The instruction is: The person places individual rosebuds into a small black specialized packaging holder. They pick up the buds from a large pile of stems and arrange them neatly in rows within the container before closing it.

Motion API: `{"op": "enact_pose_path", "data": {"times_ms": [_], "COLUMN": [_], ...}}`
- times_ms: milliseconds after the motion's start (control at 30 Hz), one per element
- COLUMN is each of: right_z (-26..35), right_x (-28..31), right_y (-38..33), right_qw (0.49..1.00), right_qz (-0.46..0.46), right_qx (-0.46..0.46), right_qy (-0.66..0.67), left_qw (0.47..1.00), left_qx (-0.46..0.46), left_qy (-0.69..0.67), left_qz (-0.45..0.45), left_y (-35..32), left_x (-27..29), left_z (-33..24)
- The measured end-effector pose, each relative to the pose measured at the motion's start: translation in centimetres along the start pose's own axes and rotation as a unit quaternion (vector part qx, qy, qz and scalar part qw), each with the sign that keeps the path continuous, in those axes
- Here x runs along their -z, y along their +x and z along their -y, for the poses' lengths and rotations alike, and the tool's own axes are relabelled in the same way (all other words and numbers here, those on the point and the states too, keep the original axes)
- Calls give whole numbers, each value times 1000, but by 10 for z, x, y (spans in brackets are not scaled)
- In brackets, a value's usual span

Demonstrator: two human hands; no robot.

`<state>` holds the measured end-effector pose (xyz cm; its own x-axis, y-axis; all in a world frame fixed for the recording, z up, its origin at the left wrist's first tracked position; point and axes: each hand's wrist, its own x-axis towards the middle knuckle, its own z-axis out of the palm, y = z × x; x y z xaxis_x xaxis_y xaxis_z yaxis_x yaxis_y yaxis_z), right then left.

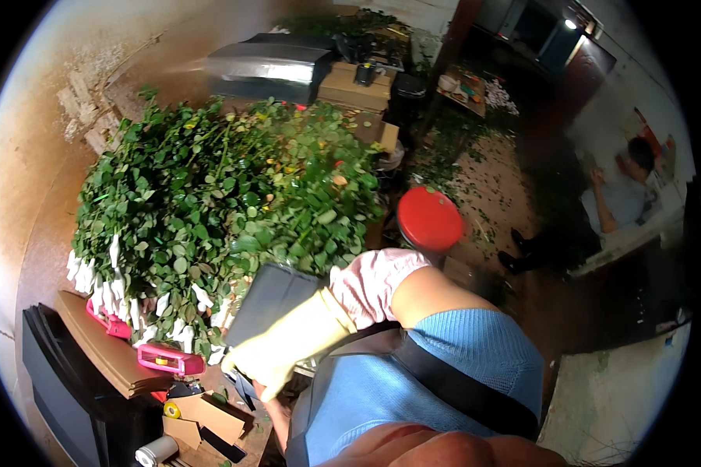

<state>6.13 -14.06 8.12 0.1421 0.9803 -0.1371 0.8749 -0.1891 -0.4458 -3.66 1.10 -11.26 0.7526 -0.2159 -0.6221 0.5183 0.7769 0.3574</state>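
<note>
My right hand (pixel 261 362) wears a long cream-yellow rubber glove, with a pink gathered cuff above it. Its fingers bend downward beside the work surface, and what they hold, if anything, is hidden. Just below them a bare part of my left hand (pixel 275 408) shows, close to the glove's fingertips; its fingers are hidden. Behind the glove stands a dark grey flat panel (pixel 276 300). A large heap of leafy green rose stems (pixel 226 179) lies beyond, with white sleeves (pixel 117 288) over several ends along the near left side.
Pink-framed holders (pixel 170 359) and cardboard sheets (pixel 105 346) sit at the lower left, near an open carton (pixel 210 416). A red round stool (pixel 429 218) stands right of the heap. Another person (pixel 631 187) sits at the far right. Leaves litter the floor (pixel 494 179).
</note>
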Motion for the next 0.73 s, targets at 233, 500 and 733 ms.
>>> {"op": "enact_pose_path", "data": {"times_ms": [233,500,733], "right_z": [23,115,149], "right_x": [34,-71,-130], "right_y": [-83,-309,-353], "right_qw": [926,247,23], "right_qz": [-371,-740,-516], "right_qx": [41,-341,386], "right_qy": [61,524,765], "left_qw": [991,846,675], "left_qx": [-40,-68,-344], "left_qy": [-74,11,390], "left_qz": [99,529,524], "left_y": [20,-47,-33], "left_x": [-94,-229,-365], "left_z": [-22,-14,150]}}
